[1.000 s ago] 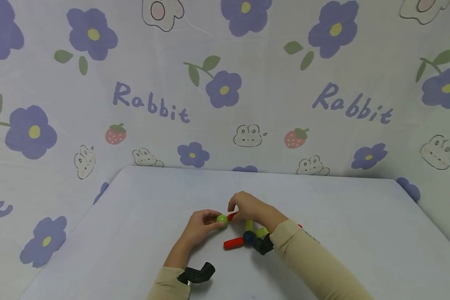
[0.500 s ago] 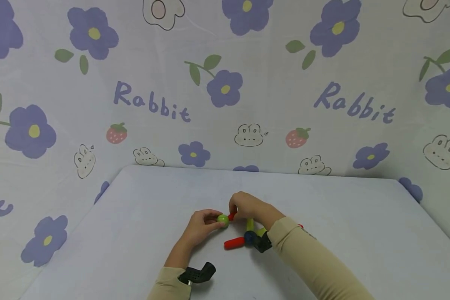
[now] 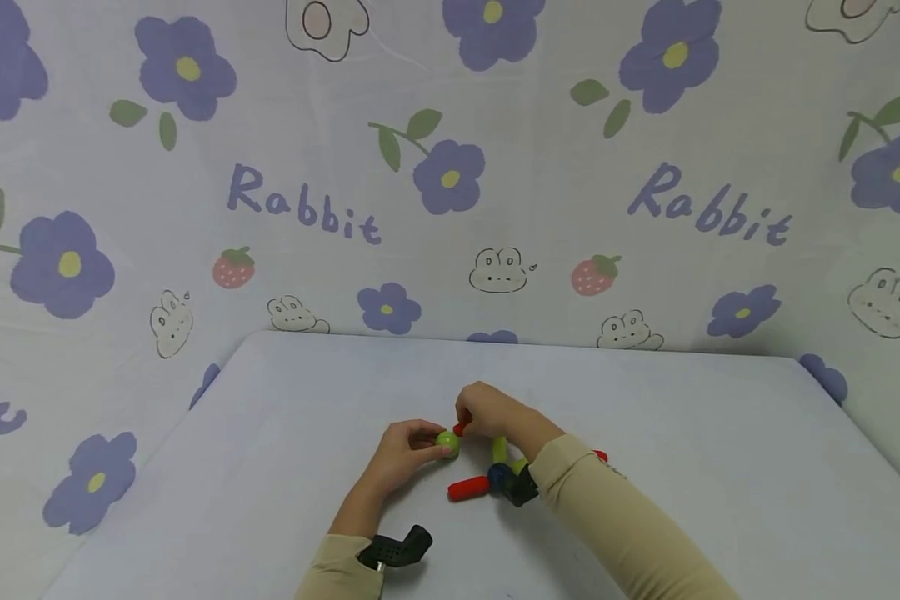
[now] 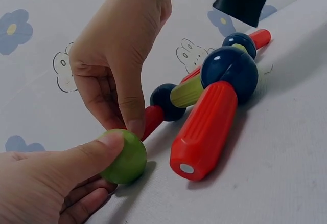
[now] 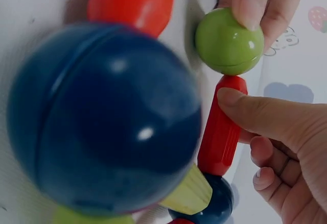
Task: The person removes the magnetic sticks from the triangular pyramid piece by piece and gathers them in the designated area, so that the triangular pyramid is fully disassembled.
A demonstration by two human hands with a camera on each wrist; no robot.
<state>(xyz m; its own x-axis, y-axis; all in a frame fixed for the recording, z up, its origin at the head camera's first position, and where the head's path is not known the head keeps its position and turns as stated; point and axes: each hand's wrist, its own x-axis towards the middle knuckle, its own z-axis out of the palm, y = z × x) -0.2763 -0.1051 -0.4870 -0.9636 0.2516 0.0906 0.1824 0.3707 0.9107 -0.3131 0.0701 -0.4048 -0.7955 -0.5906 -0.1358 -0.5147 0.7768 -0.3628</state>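
Thumb and fingers of my left hand (image 3: pixel 401 457) pinch a glossy green ball (image 4: pixel 129 161) low over the table. My right hand (image 3: pixel 498 414) pinches a red faceted rod (image 5: pixel 220 137) between thumb and fingers. One end of that rod meets the green ball in the right wrist view; its other end joins a dark blue ball (image 5: pixel 217 203). A yellow-green rod (image 4: pixel 187 93) runs from there to a nearer dark blue ball (image 4: pixel 230 73), which also bears a red rod (image 4: pixel 203 134) with a pale disc at its tip. My right forearm hides part of this structure in the head view.
Beyond, another dark blue ball (image 4: pixel 240 42) carries a red rod (image 4: pixel 262 37). A black wrist device (image 3: pixel 397 547) sits on my left cuff, another (image 3: pixel 523 490) on my right. Patterned cloth (image 3: pixel 435 242) hangs behind the white table (image 3: pixel 307 392).
My left hand and the green ball have shifted very slightly right. My right hand has moved slightly left, and less of the pinched red rod shows in the head view.
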